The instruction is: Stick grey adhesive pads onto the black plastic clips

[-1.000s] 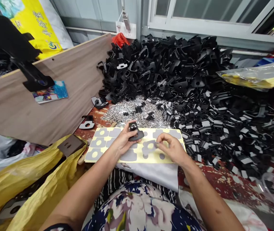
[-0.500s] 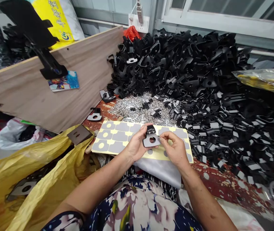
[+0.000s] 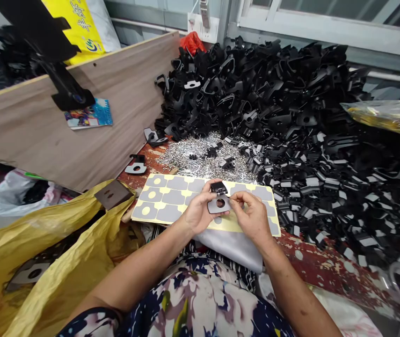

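My left hand (image 3: 200,210) is closed around a black plastic clip (image 3: 218,188), holding it above the sticker sheet. On the clip's near face lies a grey sticker (image 3: 214,206) with a round hole in it. The thumb and forefinger of my right hand (image 3: 250,213) pinch together at the sticker's right edge; whatever is between the fingertips is too small to make out clearly. Beneath both hands is the yellow-backed sticker sheet (image 3: 153,213), with rows of grey shapes on it.
Beyond the sheet spread loose metal pins (image 3: 185,157). A heap of black clip parts (image 3: 273,89) rises behind, and small parts (image 3: 312,194) cover the right side. A wooden board (image 3: 115,93) borders the left. An open yellow bag (image 3: 90,234) holds a clip with a grey sticker.
The view has shifted slightly. The clip in my left hand is tilted a little differently, and my right fingers stay at the sticker's right edge.
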### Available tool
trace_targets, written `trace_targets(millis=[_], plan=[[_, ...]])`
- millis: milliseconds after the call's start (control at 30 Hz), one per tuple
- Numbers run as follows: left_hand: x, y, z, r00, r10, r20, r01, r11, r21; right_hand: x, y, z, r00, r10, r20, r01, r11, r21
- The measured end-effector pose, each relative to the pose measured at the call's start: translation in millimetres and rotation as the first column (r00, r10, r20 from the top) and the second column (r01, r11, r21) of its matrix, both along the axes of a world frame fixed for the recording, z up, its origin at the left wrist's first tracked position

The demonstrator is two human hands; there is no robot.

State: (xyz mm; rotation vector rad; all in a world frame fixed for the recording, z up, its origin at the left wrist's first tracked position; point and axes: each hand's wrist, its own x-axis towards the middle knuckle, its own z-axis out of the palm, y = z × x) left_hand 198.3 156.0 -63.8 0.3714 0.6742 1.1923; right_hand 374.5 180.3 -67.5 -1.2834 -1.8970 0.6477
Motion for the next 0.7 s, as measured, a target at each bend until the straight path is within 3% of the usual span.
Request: trace_targets(millis=[67,233,400,500,600,700], plan=[[4,-1,-2.5,0.997,0.035,-0.074,-0.031,0.998,0.054,-3,-2,1.2,0.997,0.004,0.076,-0.009,0.998,0.065],[20,1,-19.1,0.881,0.365,-0.301,-0.297,0.922,0.249,-16,-14,-1.4,0.963,-0.018,0.268,-0.035,0.981,0.191],[20,1,-32.4,0.773,0.493,-0.4,-0.373,0.863,0.342,-24,-27,-6.9,0.923,-0.121,0.365,-0.01,0.941,0.338],[18,2,-35.5,0.76,0.528,-0.38,-0.439,0.847,0.299,-22,-27,-5.4,0.905,-0.245,0.348,0.087,0.907,0.412],[17,3,-34.9,0.805,0.498,-0.322,-0.439,0.866,0.239,-19,-23,-4.5,0.934,-0.244,0.259,0.139,0.921,0.364],[12,-2,-26.9,0.857,0.399,-0.325,-0.344,0.914,0.215,-20,-23,-2.4,0.997,-0.052,0.057,0.043,0.988,0.151]])
